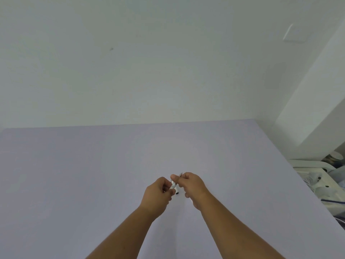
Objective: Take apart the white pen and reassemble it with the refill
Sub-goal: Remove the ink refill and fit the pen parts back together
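two hands: we had both closed on the white pen point(174, 186), held above the table point(93, 165)
left hand point(156, 193): fingers pinched round the pen's lower end
right hand point(192, 186): thumb and fingers clamped on the upper end, dark tip point(180, 174) poking out
table: pale lilac, against a white wall point(149, 62)

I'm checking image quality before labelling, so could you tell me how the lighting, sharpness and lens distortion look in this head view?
Head view: light is soft and even, with no glare and only faint shadow on the table; wide-angle distortion bows the table's far edge; the white pen, pinched between the left hand and the right hand, is small and slightly soft, so its parts are hard to tell apart.
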Available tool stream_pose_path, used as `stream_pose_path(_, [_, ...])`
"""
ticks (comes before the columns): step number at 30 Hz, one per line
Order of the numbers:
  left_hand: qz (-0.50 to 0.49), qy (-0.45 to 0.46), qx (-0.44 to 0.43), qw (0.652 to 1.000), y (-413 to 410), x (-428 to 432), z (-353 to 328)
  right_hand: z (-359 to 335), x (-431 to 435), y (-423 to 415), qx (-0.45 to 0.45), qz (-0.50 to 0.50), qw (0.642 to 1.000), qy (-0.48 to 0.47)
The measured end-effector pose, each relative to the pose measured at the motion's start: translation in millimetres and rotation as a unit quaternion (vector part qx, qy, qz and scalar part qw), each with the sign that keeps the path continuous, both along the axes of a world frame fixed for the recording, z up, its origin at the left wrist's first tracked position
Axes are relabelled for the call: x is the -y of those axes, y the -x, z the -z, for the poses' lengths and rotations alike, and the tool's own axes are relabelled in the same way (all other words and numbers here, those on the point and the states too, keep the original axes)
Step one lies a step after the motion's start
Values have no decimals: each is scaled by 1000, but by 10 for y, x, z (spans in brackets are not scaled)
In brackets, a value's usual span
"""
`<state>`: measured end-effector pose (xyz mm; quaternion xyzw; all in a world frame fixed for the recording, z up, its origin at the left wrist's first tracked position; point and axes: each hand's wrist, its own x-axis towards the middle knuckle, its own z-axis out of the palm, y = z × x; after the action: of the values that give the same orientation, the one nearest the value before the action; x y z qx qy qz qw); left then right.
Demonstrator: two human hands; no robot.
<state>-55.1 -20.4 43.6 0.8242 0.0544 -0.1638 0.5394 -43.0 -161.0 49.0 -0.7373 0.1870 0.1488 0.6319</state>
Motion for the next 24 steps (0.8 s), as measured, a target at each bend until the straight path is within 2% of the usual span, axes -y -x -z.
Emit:
stream_pose_path(4, [-1,-5,0,1000,-2,-3,-4,-6,15,23,5,-8,997,-77])
stream_pose_path(9, [3,-8,5,1000,16,9,0,-17,-17,7,-8,1,1000,-8])
stream_pose_path(13, [-5,-1,5,1000,3,9,-16,-19,-12,19,10,0,998,-64])
stream_pose_path(19, [0,-6,3,1000,31,13,3,-34,-34,3,6,-1,1000,3])
stream_pose_path(24, [-12,-9,9,1000,9,14,1,-37,-32,-1,26,21,998,-50])
